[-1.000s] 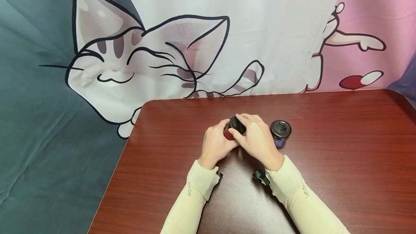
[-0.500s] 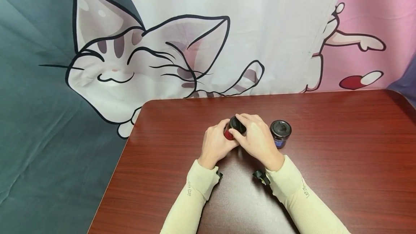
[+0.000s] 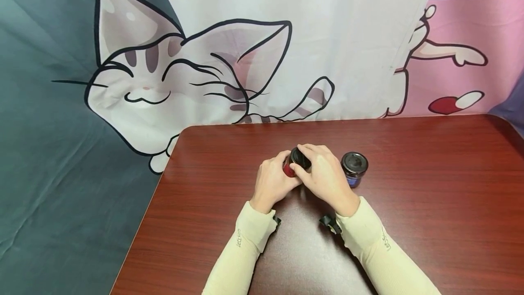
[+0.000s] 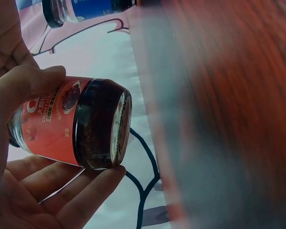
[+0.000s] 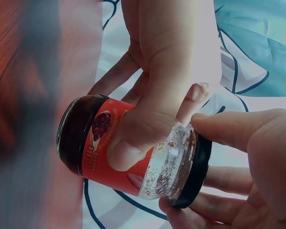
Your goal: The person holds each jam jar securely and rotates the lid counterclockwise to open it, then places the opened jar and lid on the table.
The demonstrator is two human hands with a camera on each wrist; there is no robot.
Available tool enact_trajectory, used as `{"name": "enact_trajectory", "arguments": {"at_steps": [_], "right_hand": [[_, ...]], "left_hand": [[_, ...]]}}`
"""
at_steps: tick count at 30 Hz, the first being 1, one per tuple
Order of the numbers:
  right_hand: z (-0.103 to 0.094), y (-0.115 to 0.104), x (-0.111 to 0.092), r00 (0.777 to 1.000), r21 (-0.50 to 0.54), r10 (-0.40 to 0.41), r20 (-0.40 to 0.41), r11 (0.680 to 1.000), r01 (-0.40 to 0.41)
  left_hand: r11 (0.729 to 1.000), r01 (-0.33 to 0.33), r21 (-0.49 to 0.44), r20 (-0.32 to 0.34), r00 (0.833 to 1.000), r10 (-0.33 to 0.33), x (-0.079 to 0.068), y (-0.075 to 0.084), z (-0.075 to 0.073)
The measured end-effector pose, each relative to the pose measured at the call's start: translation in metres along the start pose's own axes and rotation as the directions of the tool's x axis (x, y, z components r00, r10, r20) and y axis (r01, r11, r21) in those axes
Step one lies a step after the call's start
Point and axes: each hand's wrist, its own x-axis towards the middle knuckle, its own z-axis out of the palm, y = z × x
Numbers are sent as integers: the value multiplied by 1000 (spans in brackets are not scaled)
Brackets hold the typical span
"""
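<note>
Gripping one red-labelled jar (image 4: 52,129) up off the one counter (image 3: 430,204) with the left hand (image 3: 271,180), curled round its body. Pinching its one black lid (image 5: 196,171) between thumb and fingers of the right hand (image 3: 327,174). Counting two jars in all, with one blue-labelled jar (image 3: 354,171) upright on the counter, just right of the right hand. Showing two pale sleeves (image 3: 368,236) and one printed cat (image 3: 143,76) on the cloth (image 3: 368,35) behind

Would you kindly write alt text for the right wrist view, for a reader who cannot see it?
The person's left hand grips a red-labelled glass jar while the right hand holds its black lid. A printed cloth shows behind; a reddish-brown table is blurred at left.
</note>
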Motion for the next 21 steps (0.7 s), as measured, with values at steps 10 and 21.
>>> {"name": "enact_trajectory", "arguments": {"at_steps": [10,21], "right_hand": [[-1,1,1,1000,12,-14,8,1000,14],[0,2,1,1000,19,-25,14,1000,25]], "left_hand": [[1000,-11,8,-5,1000,11,0,0,2],[1000,1,1,4,1000,-1,0,-1,1]]}}
